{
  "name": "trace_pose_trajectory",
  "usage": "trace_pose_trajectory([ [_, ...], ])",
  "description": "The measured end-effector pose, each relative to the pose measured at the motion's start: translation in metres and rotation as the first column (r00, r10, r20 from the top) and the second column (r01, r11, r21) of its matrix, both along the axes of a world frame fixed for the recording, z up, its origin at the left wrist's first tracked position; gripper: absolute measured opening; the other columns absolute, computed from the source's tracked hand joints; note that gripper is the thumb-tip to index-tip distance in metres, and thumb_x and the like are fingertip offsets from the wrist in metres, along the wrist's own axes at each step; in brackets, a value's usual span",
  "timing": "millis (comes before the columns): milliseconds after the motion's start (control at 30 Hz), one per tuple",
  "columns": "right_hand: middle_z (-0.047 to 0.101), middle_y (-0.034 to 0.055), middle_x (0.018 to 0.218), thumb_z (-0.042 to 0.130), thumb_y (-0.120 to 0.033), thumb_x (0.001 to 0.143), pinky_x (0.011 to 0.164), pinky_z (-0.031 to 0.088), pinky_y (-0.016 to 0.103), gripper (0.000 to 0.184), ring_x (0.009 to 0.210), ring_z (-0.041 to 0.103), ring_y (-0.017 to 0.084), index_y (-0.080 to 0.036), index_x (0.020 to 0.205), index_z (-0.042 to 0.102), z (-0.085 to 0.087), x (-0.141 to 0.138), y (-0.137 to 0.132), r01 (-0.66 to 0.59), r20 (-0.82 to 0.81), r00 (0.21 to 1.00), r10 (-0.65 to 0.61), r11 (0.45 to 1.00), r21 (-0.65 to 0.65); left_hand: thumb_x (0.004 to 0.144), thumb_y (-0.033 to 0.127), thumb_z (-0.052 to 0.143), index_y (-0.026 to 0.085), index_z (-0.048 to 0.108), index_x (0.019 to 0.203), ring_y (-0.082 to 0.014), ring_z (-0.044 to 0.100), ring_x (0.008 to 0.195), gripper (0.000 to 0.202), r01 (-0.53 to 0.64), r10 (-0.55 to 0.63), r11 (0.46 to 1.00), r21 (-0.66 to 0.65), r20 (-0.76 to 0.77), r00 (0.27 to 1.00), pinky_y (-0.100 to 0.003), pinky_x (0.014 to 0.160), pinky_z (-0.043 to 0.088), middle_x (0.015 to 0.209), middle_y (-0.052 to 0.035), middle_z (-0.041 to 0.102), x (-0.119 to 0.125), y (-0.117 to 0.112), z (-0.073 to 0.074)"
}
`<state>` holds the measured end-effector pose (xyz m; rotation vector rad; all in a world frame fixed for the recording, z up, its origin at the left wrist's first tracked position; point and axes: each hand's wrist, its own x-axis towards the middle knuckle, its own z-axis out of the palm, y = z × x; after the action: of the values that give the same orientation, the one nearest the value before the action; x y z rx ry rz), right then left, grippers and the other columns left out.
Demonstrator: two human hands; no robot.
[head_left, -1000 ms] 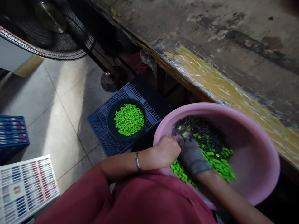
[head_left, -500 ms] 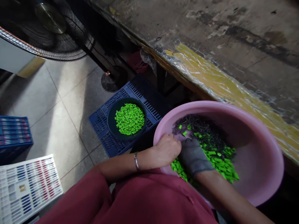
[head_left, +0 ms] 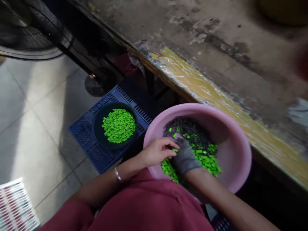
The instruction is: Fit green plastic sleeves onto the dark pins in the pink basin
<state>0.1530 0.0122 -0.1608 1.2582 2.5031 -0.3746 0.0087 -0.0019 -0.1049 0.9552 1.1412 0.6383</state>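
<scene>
My left hand (head_left: 160, 150), bare with a metal bangle at the wrist, is over the near left side of a pink basin (head_left: 232, 179). Its thumb and forefinger are curved toward each other, with a small green plastic piece (head_left: 175, 149) between their tips. Right beside it, my right hand (head_left: 186, 157) wears a grey glove, its fingers curled down; what they hold is hidden. Around the hands lie loose green pieces (head_left: 207, 162) and a tangled heap of thin dark wire-like bits (head_left: 186, 125).
A dark green bowl (head_left: 97, 136) full of green pieces stands on a blue crate (head_left: 81, 131) to the left. Behind the basin runs a worn table (head_left: 192, 77) with a taped yellow edge. A fan (head_left: 33, 38) and a white crate (head_left: 18, 203) are farther left.
My left hand has gone from a closed fist to loosened fingers, with a green piece now showing at the tips. The right hand stays beside it. The view has shifted to the right.
</scene>
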Motion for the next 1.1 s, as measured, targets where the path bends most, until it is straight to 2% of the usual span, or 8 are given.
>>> trace_pose_trajectory([
  [67, 0.072, 0.0118, 0.088, 0.054, -0.013, 0.082, 0.081, 0.041, 0.036, 0.017, 0.089, 0.061, 0.025, -0.015, 0.08, 0.071, 0.009, 0.002, 0.004, -0.017, 0.05, 0.999, 0.02, 0.999, -0.049, 0.074, 0.014, 0.062, 0.013, 0.068, 0.096, -0.01, 0.056, 0.063, 0.023, -0.048, 0.057, 0.994, -0.095, 0.09, 0.994, -0.023, 0.063, 0.046, 0.084, -0.0035, 0.066, -0.003, 0.0, 0.001],
  [233, 0.069, 0.013, 0.101, 0.055, -0.019, 0.087, 0.083, 0.04, 0.037, 0.019, 0.1, 0.058, 0.026, -0.017, 0.098, 0.071, 0.043, 0.018, 0.013, -0.038, 0.019, 0.999, 0.04, 0.994, -0.106, 0.072, 0.017, 0.066, 0.014, 0.066, 0.1, -0.0084, 0.056, 0.064, 0.028, -0.131, 0.156, 0.98, -0.147, 0.176, 0.972, -0.022, 0.063, 0.046, 0.087, -0.0026, 0.065, -0.003, -0.002, 0.003],
  [300, 0.069, 0.0086, 0.099, 0.055, -0.024, 0.089, 0.084, 0.04, 0.034, 0.017, 0.098, 0.058, 0.022, -0.02, 0.096, 0.071, 0.054, 0.03, 0.014, 0.022, -0.14, 0.989, -0.043, 0.989, -0.147, 0.07, 0.018, 0.069, 0.015, 0.063, 0.099, -0.0089, 0.057, 0.064, 0.03, -0.178, 0.215, 0.965, -0.191, 0.196, 0.957, -0.023, 0.062, 0.047, 0.083, -0.0012, 0.063, -0.002, -0.004, 0.004],
  [433, 0.068, 0.0015, 0.086, 0.055, -0.022, 0.09, 0.077, 0.042, 0.027, 0.013, 0.081, 0.059, 0.015, -0.02, 0.09, 0.068, 0.065, 0.048, 0.01, 0.209, -0.397, 0.869, -0.293, 0.948, -0.242, 0.072, 0.024, 0.071, 0.014, 0.06, 0.09, -0.0101, 0.058, 0.06, 0.024, -0.215, 0.26, 0.953, -0.211, 0.215, 0.941, -0.024, 0.061, 0.047, 0.073, 0.0005, 0.062, 0.0, -0.006, 0.005],
  [567, 0.069, 0.0053, 0.086, 0.06, -0.02, 0.086, 0.077, 0.04, 0.033, 0.011, 0.088, 0.057, 0.021, -0.021, 0.084, 0.071, 0.068, 0.045, 0.009, 0.104, -0.185, 0.973, -0.138, 0.977, -0.186, 0.077, 0.025, 0.067, 0.015, 0.063, 0.095, -0.0116, 0.06, 0.064, 0.022, -0.262, 0.289, 0.951, -0.162, 0.173, 0.942, -0.025, 0.065, 0.047, 0.07, -0.0004, 0.064, -0.002, -0.005, 0.008],
  [733, 0.068, 0.0145, 0.097, 0.052, -0.013, 0.087, 0.077, 0.039, 0.038, 0.02, 0.098, 0.055, 0.028, -0.017, 0.093, 0.071, 0.062, 0.016, 0.02, -0.057, 0.02, 0.998, 0.062, 0.981, -0.184, 0.08, 0.025, 0.065, 0.016, 0.066, 0.098, -0.012, 0.059, 0.068, 0.02, -0.281, 0.284, 0.958, -0.051, 0.094, 0.954, -0.024, 0.068, 0.046, 0.072, -0.001, 0.064, -0.004, -0.002, 0.019],
  [900, 0.069, 0.0136, 0.092, 0.045, -0.013, 0.091, 0.078, 0.038, 0.036, 0.025, 0.094, 0.057, 0.026, -0.013, 0.093, 0.07, 0.038, -0.009, 0.031, -0.117, -0.071, 0.992, 0.106, 0.978, -0.174, 0.084, 0.027, 0.061, 0.016, 0.068, 0.102, -0.0112, 0.056, 0.067, 0.022, -0.29, 0.293, 0.956, -0.042, 0.124, 0.948, -0.024, 0.068, 0.044, 0.071, -0.001, 0.062, -0.007, -0.001, 0.018],
  [1100, 0.069, 0.0075, 0.08, 0.053, -0.013, 0.086, 0.07, 0.037, 0.028, 0.018, 0.076, 0.058, 0.017, -0.014, 0.084, 0.071, 0.017, -0.01, 0.034, -0.232, -0.2, 0.961, 0.191, 0.95, -0.208, 0.082, 0.026, 0.063, 0.014, 0.065, 0.097, -0.0104, 0.055, 0.063, 0.02, -0.303, 0.316, 0.947, -0.105, 0.151, 0.937, -0.024, 0.065, 0.044, 0.067, 0.0001, 0.06, -0.008, -0.003, 0.011],
])
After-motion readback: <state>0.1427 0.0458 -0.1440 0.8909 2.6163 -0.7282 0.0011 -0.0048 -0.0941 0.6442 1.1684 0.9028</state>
